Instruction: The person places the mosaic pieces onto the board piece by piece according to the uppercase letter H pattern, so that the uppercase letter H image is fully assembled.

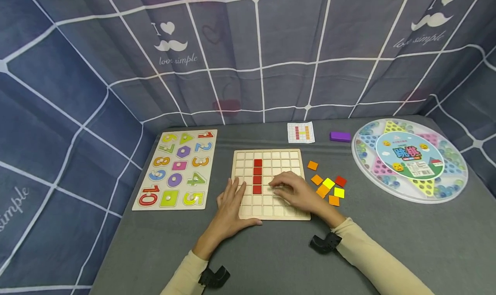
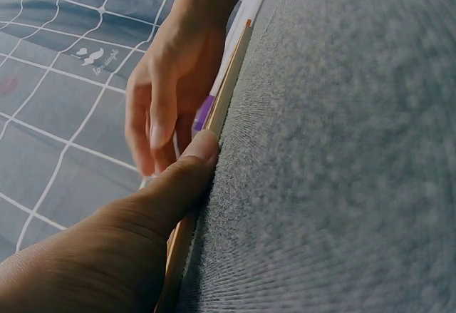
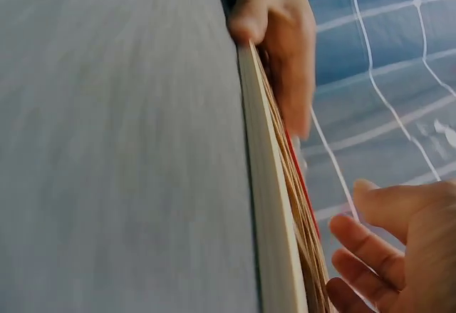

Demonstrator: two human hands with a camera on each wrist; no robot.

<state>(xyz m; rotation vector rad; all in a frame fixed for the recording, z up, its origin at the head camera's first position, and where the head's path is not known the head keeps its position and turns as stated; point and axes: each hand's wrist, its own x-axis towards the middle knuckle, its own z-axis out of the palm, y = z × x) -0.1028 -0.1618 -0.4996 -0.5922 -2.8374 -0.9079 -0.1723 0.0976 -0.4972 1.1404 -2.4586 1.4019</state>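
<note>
A wooden grid board lies in front of me, with a column of several red square tiles set in its cells. My left hand rests at the board's lower left corner, fingers extended over the left edge. Its thumb lies along the near edge in the left wrist view. Over the right half of the board is my right hand, fingers bent and fingertips just right of the red column. In the right wrist view its thumb stands apart from the loosely bent fingers, and no tile shows between them.
Loose orange, yellow and red tiles lie right of the board. Behind it are a pattern card and a purple block. A number puzzle lies left; a round game board lies right.
</note>
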